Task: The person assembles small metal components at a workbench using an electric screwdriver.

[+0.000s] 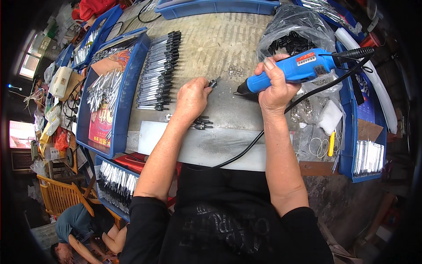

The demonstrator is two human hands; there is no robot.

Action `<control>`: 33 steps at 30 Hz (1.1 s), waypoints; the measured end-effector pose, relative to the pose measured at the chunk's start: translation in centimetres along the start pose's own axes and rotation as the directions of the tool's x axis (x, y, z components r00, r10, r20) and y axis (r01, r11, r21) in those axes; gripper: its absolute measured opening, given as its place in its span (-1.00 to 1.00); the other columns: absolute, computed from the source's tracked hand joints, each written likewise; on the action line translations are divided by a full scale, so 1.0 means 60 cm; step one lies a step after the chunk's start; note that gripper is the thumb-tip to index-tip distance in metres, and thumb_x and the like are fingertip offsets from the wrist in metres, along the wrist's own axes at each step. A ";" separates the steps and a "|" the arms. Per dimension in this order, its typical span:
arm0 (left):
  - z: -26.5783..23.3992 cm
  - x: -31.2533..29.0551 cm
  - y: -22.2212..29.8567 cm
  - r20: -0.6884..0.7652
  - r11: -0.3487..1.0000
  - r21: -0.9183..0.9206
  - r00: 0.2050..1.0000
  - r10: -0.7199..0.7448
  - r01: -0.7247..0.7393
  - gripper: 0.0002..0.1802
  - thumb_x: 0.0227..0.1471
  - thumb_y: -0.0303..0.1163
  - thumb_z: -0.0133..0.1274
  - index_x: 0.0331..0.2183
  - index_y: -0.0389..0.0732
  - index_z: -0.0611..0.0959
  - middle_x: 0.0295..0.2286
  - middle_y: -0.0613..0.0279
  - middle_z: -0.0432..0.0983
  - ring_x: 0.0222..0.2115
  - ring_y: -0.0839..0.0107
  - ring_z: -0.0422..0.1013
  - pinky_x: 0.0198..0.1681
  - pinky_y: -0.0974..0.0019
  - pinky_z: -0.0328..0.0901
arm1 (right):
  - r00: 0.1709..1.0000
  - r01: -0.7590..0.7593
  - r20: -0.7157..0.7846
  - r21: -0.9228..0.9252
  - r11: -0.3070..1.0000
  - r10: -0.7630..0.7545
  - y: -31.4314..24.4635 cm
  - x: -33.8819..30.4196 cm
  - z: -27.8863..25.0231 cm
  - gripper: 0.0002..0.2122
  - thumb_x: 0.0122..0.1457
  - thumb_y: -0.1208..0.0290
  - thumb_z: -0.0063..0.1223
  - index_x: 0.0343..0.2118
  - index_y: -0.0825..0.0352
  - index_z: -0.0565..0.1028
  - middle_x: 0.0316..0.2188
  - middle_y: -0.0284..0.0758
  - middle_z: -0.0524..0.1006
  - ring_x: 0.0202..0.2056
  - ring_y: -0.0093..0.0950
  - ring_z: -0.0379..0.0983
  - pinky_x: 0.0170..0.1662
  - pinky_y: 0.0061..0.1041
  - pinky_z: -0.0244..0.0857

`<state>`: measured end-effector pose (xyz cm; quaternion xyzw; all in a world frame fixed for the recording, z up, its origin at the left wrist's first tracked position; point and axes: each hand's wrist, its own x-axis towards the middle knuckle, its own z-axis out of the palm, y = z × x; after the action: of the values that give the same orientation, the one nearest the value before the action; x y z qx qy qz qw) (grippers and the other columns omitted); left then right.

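Two-handed work at a desk (211,48), clock directions read with 12 at the far edge. The left grip (192,97) is closed, its fingertips pinching a small dark part (214,82) that juts out towards 2 o'clock. The right grip (278,86) is wrapped around a blue electric screwdriver (303,67), whose dark nose (244,89) points towards 9 o'clock and ends near the part, at its 4 o'clock, without touching it. What look like tiny screws (236,71) lie scattered at 2 o'clock from the left grip, just beyond the nose. At 10 o'clock from the same grip, silver rods with dark ends (159,70) lie side by side in a long row, next to a blue tray (130,83) of silver pieces (105,90). A few further pieces (203,124) lie at 5 o'clock, partly hidden by the left wrist (182,115). At 1 o'clock from the right grip, a clear plastic bag (303,22) holds black bits (292,43). The step in hand appears to be fastening, the part held ready for the screwdriver; whether a screw sits on the nose is too small to tell. The next move would seem to call for a steady pinch on the part while the nose is brought into line, with the black cable (252,143) beneath the right wrist (274,115) left slack
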<state>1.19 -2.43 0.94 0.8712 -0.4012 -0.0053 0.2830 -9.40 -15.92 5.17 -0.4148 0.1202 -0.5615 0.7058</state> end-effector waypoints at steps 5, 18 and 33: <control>-0.001 -0.003 0.007 0.018 0.999 0.042 1.000 0.004 -0.005 -0.85 -0.22 -0.44 0.09 -0.53 -0.28 0.48 -0.53 0.04 0.43 -0.45 0.09 0.38 -0.40 0.18 0.24 | 1.000 -0.010 0.000 0.044 0.999 0.010 -0.001 0.002 -0.002 -0.75 -0.19 0.57 0.07 -0.40 0.46 0.31 -0.59 -0.31 0.36 -0.63 -0.53 0.35 -0.53 -0.56 0.29; 0.004 0.002 0.015 0.029 0.993 0.122 1.000 0.002 -0.006 -0.84 -0.24 -0.44 0.10 -0.58 -0.28 0.46 -0.55 0.04 0.43 -0.47 0.07 0.37 -0.43 0.14 0.22 | 1.000 -0.013 0.024 0.022 1.000 0.013 -0.001 0.001 -0.003 -0.74 -0.18 0.54 0.08 -0.40 0.46 0.32 -0.60 -0.32 0.36 -0.63 -0.54 0.35 -0.53 -0.58 0.30; 0.006 -0.005 0.018 -0.014 0.997 0.000 0.997 -0.071 0.071 -0.85 -0.25 -0.44 0.10 -0.58 -0.26 0.47 -0.52 0.08 0.43 -0.44 0.10 0.37 -0.40 0.15 0.22 | 0.997 -0.018 0.078 -0.011 1.000 0.019 0.001 -0.002 0.029 -0.77 -0.18 0.55 0.07 -0.41 0.46 0.32 -0.60 -0.32 0.36 -0.64 -0.51 0.35 -0.52 -0.55 0.27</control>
<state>0.16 -2.99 1.10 0.8850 -0.3679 -0.0092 0.2854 -8.33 -15.01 6.18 -0.4387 0.0993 -0.5378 0.7130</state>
